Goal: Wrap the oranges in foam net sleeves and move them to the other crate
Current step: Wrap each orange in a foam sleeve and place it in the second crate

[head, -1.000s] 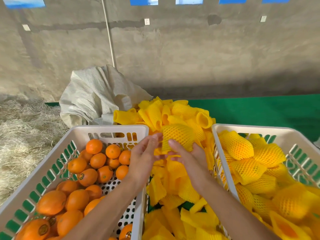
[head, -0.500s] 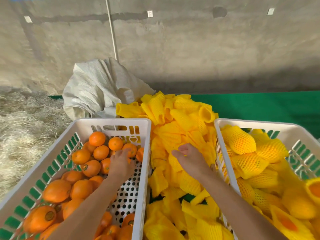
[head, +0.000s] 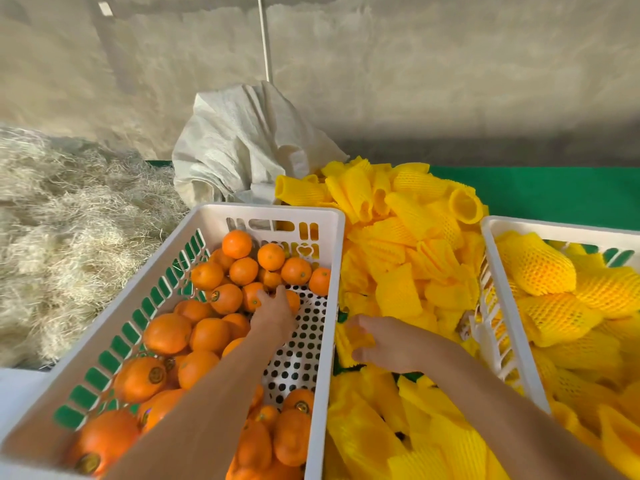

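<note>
**Inspector A:** Are any labels or markings noted?

**Inspector B:** Small round stickers are seen on several bare oranges (head: pixel 209 334) in the left white crate (head: pixel 266 211); the print cannot be read. A heart-shaped cut-out is noted in that crate's far wall. No legible writing is observed elsewhere.

**Inspector A:** And the hands?

**Inspector B:** The left hand (head: pixel 275 313) is laid on the oranges at mid-crate, fingers spread over a small orange (head: pixel 256 299). Whether the fruit is actually gripped cannot be told. The right hand (head: pixel 388 344) is lowered into the loose pile of yellow foam net sleeves (head: pixel 398 258) between the two crates, and a sleeve (head: pixel 356 341) is pinched between curled fingers and thumb.

**Inspector A:** Position of the finished goods?

**Inspector B:** Wrapped oranges (head: pixel 535 263) are recorded in the right white crate (head: pixel 498 223), just right of the sleeve-holding hand. Unwrapped fruit is found around and behind the left hand, with bare perforated crate floor to its right.

**Inspector A:** Surface and surroundings?

**Inspector B:** A green surface (head: pixel 561 192) is seen under and beyond the sleeves. A crumpled white woven sack (head: pixel 242 147) is placed behind the left crate, dry straw (head: pixel 69 230) lies far left, and a bare concrete wall (head: pixel 415 81) with a thin white pipe (head: pixel 265 39) is seen behind.
</note>
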The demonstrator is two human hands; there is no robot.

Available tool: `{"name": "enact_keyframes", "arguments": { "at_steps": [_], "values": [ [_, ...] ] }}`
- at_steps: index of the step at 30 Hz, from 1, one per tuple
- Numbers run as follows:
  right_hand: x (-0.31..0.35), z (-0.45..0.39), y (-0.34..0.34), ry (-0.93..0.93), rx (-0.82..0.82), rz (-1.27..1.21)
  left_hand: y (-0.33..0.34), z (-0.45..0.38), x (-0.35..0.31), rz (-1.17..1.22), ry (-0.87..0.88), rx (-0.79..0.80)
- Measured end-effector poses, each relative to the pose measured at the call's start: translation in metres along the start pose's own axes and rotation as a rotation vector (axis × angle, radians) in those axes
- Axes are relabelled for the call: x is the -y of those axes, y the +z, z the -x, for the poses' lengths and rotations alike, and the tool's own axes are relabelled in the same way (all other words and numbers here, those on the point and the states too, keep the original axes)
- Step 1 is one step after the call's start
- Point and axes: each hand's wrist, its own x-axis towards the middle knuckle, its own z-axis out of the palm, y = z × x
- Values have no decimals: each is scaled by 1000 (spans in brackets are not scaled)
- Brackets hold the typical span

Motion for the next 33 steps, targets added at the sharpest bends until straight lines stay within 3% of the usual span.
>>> {"name": "enact_keyframes", "arguments": {
  "at_steps": [5,8,11,16,19,21,26,30,33],
  "values": [
    [1,-3,12,-28,-104,137,2,3,-9,-15,109,-101],
    [2,-3,5,-11,-278,117,-7,7,-16,-59,145,-121],
    [0,-2,-16,36,-538,-54,-33,9,-29,3,177,-299],
    [-4,3,-42,0,-942,-585,-76,31,-63,845,321,-488],
    [-2,7,-45,-126,-1081,-716,-75,58,-84,1127,477,-336],
    [2,9,-44,-244,-1093,-758,-67,70,-94,1177,559,-222],
    [9,15,-40,-385,-1033,-793,-64,78,-95,1180,735,-114],
    [13,19,-39,-489,-965,-732,-75,77,-92,1224,651,55],
    [16,22,-38,-539,-906,-853,-77,75,-93,1290,585,30]
  ]
}}
